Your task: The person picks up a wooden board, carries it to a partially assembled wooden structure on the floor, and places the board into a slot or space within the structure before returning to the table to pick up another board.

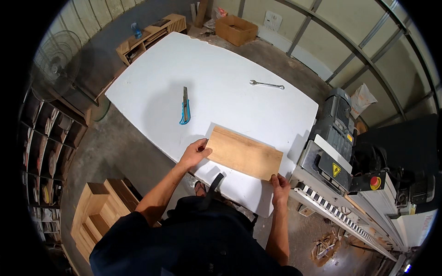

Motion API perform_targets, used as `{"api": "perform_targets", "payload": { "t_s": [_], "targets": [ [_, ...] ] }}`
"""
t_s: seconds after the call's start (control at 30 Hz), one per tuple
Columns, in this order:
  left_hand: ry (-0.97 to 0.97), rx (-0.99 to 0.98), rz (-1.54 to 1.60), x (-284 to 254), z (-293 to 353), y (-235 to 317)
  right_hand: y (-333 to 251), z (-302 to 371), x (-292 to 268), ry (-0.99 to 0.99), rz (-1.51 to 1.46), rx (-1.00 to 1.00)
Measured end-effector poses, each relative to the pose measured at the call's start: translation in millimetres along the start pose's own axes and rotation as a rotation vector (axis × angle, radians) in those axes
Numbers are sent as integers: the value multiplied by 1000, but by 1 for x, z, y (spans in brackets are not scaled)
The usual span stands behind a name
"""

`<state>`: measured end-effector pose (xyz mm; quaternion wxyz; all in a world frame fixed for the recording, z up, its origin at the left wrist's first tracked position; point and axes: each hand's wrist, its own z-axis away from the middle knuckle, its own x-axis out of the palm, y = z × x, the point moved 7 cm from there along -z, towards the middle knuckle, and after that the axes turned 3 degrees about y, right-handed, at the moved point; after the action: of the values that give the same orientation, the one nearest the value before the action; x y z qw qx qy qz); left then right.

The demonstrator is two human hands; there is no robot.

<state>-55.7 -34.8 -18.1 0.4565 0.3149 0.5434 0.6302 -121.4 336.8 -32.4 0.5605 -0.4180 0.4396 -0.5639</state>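
A flat rectangular wooden board (pixel 245 154) with pale brown grain is in both my hands, over the near side of the white table (pixel 138 83). My left hand (pixel 197 153) grips its left end, thumb on top and fingers at the edge. At the near right corner, my right hand (pixel 279 187) pinches the board with the thumb above; the fingers underneath are hidden. A blue utility knife (pixel 185 110) with its blade extended lies beyond the board to the left. Farther off to the right rests a silver combination wrench (pixel 267 84).
A grey machine (pixel 334 119) with a motor and red stop button stands against the table's right side. Wooden box pieces (pixel 94 202) sit on the floor at left, near filled shelves (pixel 46 152). Behind the table are a cardboard box (pixel 236 30) and a wooden cabinet (pixel 152 37).
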Motion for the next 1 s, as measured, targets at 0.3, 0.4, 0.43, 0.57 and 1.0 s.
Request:
{"api": "perform_targets", "payload": {
  "t_s": [0.3, 0.4, 0.43, 0.57, 1.0],
  "targets": [
    [-60, -79, 39, -10, 0, -1, 3, 7, 9, 15, -42, 83],
    [-87, -23, 92, -13, 2, -2, 0, 8, 10, -32, -1, 95],
    [-93, -31, 112, -10, 4, 5, 0, 5, 10, -42, 39, 114],
    [-46, -50, 121, -17, 9, 5, -3, 1, 7, -73, 68, 140],
    [195, 17, 70, -59, 12, 21, -26, -62, -15, 189, -946, 322]
  ]
}}
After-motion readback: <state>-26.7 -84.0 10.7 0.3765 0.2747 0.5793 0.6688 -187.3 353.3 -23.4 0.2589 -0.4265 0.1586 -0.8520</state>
